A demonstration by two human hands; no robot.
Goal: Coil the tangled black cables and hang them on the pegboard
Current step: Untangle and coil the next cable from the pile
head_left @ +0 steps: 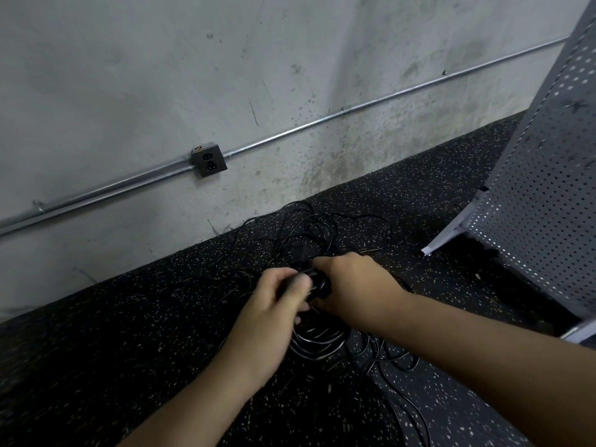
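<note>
- The black cables point(317, 341) lie in a loose tangle on the speckled floor point(129, 333), left of the pegboard point(548, 188) and well apart from it. Thin loops spread away from the pegboard's foot toward the wall point(129, 75).
- A bunched part of the cables is lifted off the floor, left of the pegboard's lower edge, and held between both hands. Several turns hang below the hands in a rough coil.
- The left hand point(277, 298), the one farther from the pegboard, has its fingers curled round the bunch, with the thumb laid across the top.
- The right hand point(351, 282), on the pegboard side, grips the same bunch. Its fingers wrap under and out of sight (only the knuckles and the back of the hand show), and the two hands touch.
- The pegboard is grey and perforated, and it leans tilted at the right edge — no cable hangs on it.
- Far left of the pegboard, an outlet point(209, 160) sits on the wall, on a metal conduit pipe point(354, 106) that slopes up toward the pegboard.
</note>
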